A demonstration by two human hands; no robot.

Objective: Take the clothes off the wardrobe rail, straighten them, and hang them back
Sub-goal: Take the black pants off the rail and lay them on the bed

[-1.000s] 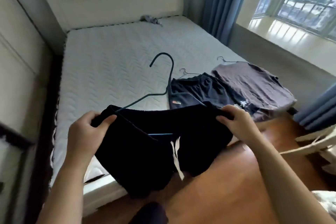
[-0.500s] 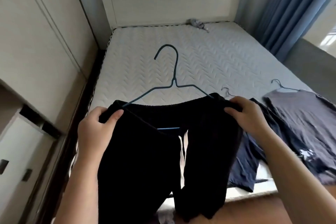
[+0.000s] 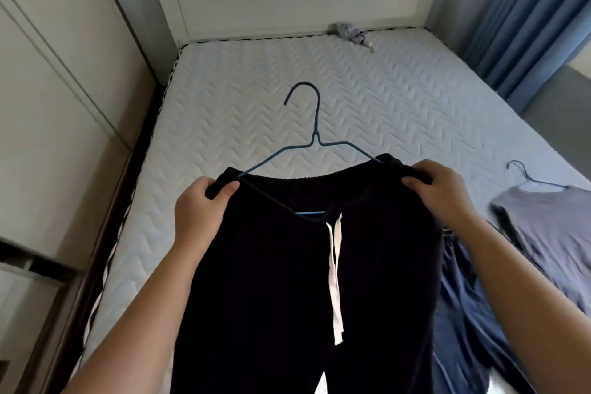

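Observation:
Black shorts [image 3: 281,281] with a white drawstring [image 3: 334,272] hang from a blue wire hanger [image 3: 315,137], held up over the bed. My left hand [image 3: 200,211] grips the left end of the waistband and the hanger's shoulder. My right hand [image 3: 439,189] grips the right end of the waistband. The hanger's hook points up and away from me, and its lower bar shows just inside the waistband.
A white quilted mattress [image 3: 319,89] fills the middle. On its right lie a grey top [image 3: 550,227] on a hanger and a navy garment [image 3: 470,313]. Wardrobe doors [image 3: 57,105] stand left, blue curtains [image 3: 518,9] right. A small grey thing [image 3: 348,32] lies by the headboard.
My view has swung left and up from the window side toward the headboard and wardrobe. The shorts stay gripped in both hands and have risen, now hanging straighter.

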